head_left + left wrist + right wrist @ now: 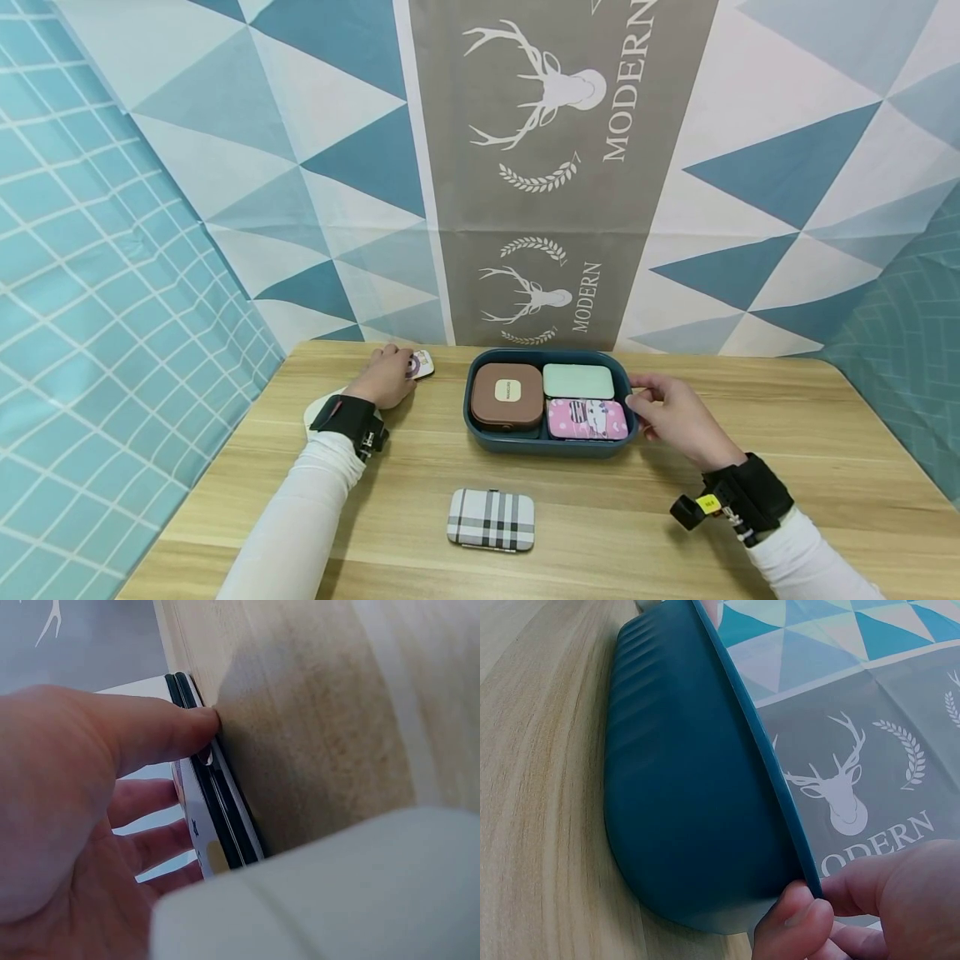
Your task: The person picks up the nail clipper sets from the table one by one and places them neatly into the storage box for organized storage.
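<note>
At the back left of the table my left hand [384, 377] holds a small flat case [421, 364] with a cartoon print. In the left wrist view the thumb presses the dark-edged seam of this case [212, 802], and the other fingers lie across its printed face. My right hand [675, 414] pinches the right end of a dark blue storage bin [551, 448], thumb and fingertips at its rim in the right wrist view. Inside the bin are a brown square case [491, 409], a pale green case [577, 382] and a pink cartoon case [587, 419].
A black, white and grey plaid case [491, 520] lies on the wooden table [600, 533] in front of the bin. Partly hidden under my left wrist is a whitish rounded object [313, 410]. A patterned cloth backdrop [540, 200] rises behind the table's back edge.
</note>
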`<state>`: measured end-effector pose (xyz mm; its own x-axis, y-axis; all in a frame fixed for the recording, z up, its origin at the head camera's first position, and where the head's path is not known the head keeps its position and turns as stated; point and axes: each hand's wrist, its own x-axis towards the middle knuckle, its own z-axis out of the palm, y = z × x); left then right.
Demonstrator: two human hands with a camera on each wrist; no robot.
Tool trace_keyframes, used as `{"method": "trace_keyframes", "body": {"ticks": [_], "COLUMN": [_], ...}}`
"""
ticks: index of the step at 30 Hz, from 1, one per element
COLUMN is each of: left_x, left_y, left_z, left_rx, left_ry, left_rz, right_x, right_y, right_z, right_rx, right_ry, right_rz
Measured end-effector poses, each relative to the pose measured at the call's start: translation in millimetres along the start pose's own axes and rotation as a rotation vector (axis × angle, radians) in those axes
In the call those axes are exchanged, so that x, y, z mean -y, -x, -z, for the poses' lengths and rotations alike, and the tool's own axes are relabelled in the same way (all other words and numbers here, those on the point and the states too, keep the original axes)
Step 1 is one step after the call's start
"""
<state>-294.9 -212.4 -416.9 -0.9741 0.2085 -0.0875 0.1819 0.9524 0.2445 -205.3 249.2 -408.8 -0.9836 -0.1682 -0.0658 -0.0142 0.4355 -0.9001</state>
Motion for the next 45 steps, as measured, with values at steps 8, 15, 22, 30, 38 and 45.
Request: {"method": "trace_keyframes", "body": {"ticks": [8, 15, 22, 30, 38, 45], "left_x": [-1.7, -0.6, 2.0, 3.3, 0.5, -6.8], "left_y": [1.8, 2.4, 1.9, 3.8, 7.5, 13.5], "left_z": [0.1, 0.1, -0.9, 0.3, 5.1, 12.4], "left_rx": [-0.002, -0.004, -0.014, -0.028, -0.054, -0.101], "left_ry": [-0.004, -0.007, 0.001, 0.006, -0.002, -0.023], "left_rz": [-0.002, -0.008, -0.014, -0.057, -0.091, -0.140], "right_x": [0.0, -0.7, -0.1, -1.0, -1.4, -1.6], "right_y": [0.3, -0.1, -0.5, 0.0, 0.4, -0.5], "right_z": [0.4, 0.2, -0.3, 0.0, 0.1, 0.1], "right_rx": [0.000, -0.003, -0.004, -0.002, 0.001, 0.002], "right_ry": [0.008, 0.016, 0.018, 0.015, 0.023, 0.014], "right_rz": [-0.002, 0.000, 0.006, 0.005, 0.008, 0.005]}}
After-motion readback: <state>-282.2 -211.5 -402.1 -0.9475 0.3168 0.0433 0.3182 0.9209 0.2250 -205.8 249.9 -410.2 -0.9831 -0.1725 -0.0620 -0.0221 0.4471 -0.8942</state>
